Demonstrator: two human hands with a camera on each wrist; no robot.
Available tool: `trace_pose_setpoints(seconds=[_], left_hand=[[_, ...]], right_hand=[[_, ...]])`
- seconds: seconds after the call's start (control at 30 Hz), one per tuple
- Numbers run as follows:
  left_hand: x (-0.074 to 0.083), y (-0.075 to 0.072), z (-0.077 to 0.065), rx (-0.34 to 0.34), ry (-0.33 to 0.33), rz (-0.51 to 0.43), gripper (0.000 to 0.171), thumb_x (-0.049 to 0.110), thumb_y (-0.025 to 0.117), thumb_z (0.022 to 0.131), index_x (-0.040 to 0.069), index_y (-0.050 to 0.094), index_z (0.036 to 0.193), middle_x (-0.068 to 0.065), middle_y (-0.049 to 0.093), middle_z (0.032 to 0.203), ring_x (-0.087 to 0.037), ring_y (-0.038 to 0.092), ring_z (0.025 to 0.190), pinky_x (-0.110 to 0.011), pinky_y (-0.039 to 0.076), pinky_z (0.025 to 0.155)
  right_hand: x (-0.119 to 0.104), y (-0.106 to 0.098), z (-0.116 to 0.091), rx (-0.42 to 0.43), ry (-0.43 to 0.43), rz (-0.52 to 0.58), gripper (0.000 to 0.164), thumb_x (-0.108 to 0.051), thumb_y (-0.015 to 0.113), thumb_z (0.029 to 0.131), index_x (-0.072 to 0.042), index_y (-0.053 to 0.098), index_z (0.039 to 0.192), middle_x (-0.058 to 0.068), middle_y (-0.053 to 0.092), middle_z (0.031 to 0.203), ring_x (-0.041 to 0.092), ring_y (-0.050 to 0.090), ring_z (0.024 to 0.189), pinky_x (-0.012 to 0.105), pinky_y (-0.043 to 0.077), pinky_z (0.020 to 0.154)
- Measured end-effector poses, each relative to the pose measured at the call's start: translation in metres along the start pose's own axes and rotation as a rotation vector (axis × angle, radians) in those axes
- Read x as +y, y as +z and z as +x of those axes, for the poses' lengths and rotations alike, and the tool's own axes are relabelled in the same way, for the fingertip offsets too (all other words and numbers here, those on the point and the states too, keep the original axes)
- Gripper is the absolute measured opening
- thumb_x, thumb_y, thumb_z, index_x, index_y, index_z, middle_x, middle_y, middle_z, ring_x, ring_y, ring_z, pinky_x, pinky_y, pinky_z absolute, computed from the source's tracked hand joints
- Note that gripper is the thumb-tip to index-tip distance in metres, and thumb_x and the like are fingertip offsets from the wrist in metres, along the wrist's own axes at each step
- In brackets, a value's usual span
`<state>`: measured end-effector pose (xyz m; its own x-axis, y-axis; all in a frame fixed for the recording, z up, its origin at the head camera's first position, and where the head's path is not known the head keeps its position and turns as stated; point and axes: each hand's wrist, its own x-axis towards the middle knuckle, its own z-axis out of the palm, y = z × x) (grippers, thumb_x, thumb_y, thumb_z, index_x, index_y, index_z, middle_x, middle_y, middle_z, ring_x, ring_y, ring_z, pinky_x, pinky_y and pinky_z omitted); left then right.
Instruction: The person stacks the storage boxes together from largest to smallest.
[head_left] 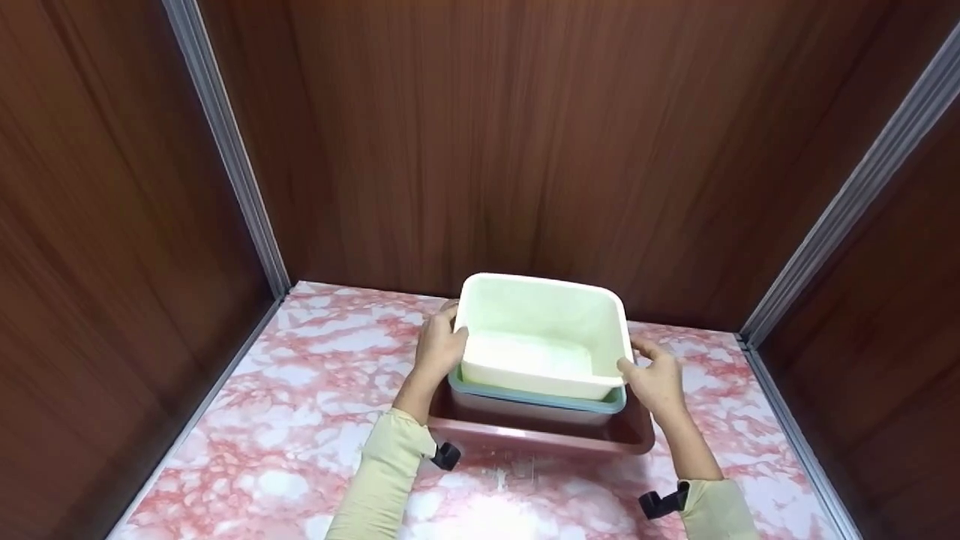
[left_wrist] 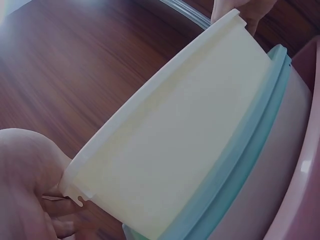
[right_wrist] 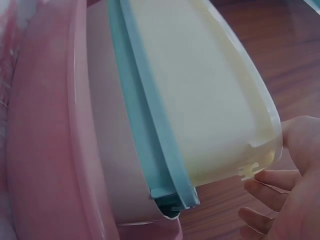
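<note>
A cream plastic basin [head_left: 536, 307] stands tilted, its opening toward me, with its lower part inside a blue-rimmed basin [head_left: 537, 400]. That one sits in a larger dark pink basin [head_left: 540, 439]. My left hand [head_left: 439, 343] grips the cream basin's left end, thumb over the rim. At the opposite end my right hand [head_left: 658, 381] pinches the rim between thumb and fingers. In the right wrist view, the right hand's fingers [right_wrist: 265, 195] lie under the cream rim. Below the blue rim a pale pinkish wall [left_wrist: 280, 155] shows; whether it is a separate basin I cannot tell.
The basins stand on a pink-and-white marbled table [head_left: 300, 420], near a brown wood-grain back panel [head_left: 487, 150]. Similar side panels rise left and right, with grey metal posts [head_left: 232, 150] at the corners.
</note>
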<state>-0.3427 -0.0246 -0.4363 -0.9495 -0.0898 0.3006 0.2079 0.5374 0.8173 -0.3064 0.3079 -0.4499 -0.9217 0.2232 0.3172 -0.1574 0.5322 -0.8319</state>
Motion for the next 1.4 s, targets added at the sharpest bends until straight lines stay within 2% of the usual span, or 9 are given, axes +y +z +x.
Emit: trace_pose_setpoints(seconds=[0.17,0.27,0.4,0.63,1.03,1.4], left_hand=[[-0.007,0.003,0.0,-0.02,-0.002,0.029,0.038,0.003,0.06,0.088,0.002,0.064,0.126,-0.016,0.066,0.116,-0.028,0.061,0.105,-0.044,0.048,0.09],[-0.011,0.005,-0.001,-0.038,0.0,0.019,0.037,0.002,0.059,0.088,0.0,0.064,0.125,-0.017,0.066,0.116,-0.029,0.061,0.104,-0.045,0.048,0.089],[-0.015,0.007,0.0,-0.04,0.013,0.002,0.038,0.002,0.059,0.088,-0.001,0.063,0.126,-0.018,0.065,0.118,-0.029,0.06,0.105,-0.046,0.047,0.091],[-0.024,0.011,-0.002,-0.063,-0.004,-0.034,0.04,0.003,0.056,0.089,-0.001,0.061,0.129,-0.017,0.063,0.122,-0.028,0.058,0.111,-0.045,0.044,0.095],[-0.03,0.015,-0.005,-0.068,0.005,-0.048,0.037,0.002,0.057,0.089,-0.001,0.063,0.125,-0.018,0.066,0.116,-0.028,0.06,0.104,-0.045,0.046,0.092],[-0.032,0.016,-0.003,-0.07,-0.011,-0.058,0.038,0.001,0.056,0.09,-0.002,0.061,0.128,-0.017,0.065,0.119,-0.027,0.06,0.107,-0.043,0.045,0.095]], right_hand=[[0.006,0.001,0.001,-0.08,0.026,-0.004,0.044,0.0,0.063,0.081,0.01,0.06,0.124,0.027,0.058,0.125,0.033,0.049,0.122,0.043,0.039,0.1],[0.009,0.002,0.002,-0.099,0.025,-0.004,0.044,0.0,0.063,0.081,0.011,0.059,0.124,0.029,0.058,0.124,0.033,0.048,0.124,0.044,0.037,0.102],[0.012,0.003,0.003,-0.107,0.015,0.006,0.043,0.0,0.063,0.081,0.01,0.061,0.123,0.028,0.06,0.123,0.034,0.049,0.122,0.045,0.037,0.101],[0.017,0.005,0.003,-0.131,0.03,0.001,0.044,-0.002,0.065,0.082,0.01,0.059,0.124,0.027,0.06,0.123,0.034,0.05,0.121,0.044,0.037,0.102],[0.023,0.008,0.001,-0.139,0.035,0.027,0.043,0.0,0.065,0.082,0.012,0.059,0.123,0.029,0.06,0.12,0.036,0.053,0.118,0.046,0.038,0.101],[0.024,0.011,0.001,-0.14,0.056,0.038,0.043,0.001,0.065,0.083,0.011,0.058,0.124,0.029,0.06,0.119,0.035,0.055,0.113,0.045,0.042,0.098]])
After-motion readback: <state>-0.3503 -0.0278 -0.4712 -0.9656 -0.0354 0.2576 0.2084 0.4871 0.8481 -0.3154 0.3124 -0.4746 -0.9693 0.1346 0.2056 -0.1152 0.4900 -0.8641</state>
